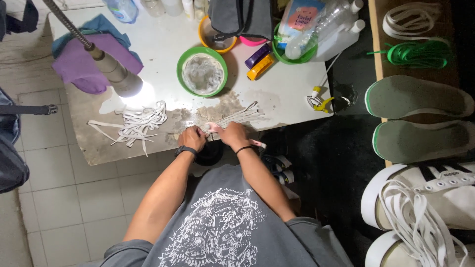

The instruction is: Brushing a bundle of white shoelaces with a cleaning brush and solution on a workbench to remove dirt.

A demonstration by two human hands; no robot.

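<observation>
My left hand (192, 138), with a dark watch on the wrist, presses down on white shoelaces (237, 116) at the near edge of the white table (163, 39). My right hand (231, 135), a black band on its wrist, holds a pink-handled brush (213, 127) against the same laces. The laces fan out toward the right over a wet, dirty patch of the tabletop. A second heap of white laces (136, 123) lies to the left of my hands.
A green bowl of soapy water (202, 73) stands behind my hands, beside a lit gooseneck lamp (118, 79). Purple and blue cloths (84, 62), bottles and small bowls crowd the far side. At right lie two insoles (418, 96), green laces (420, 53) and white sneakers (435, 198).
</observation>
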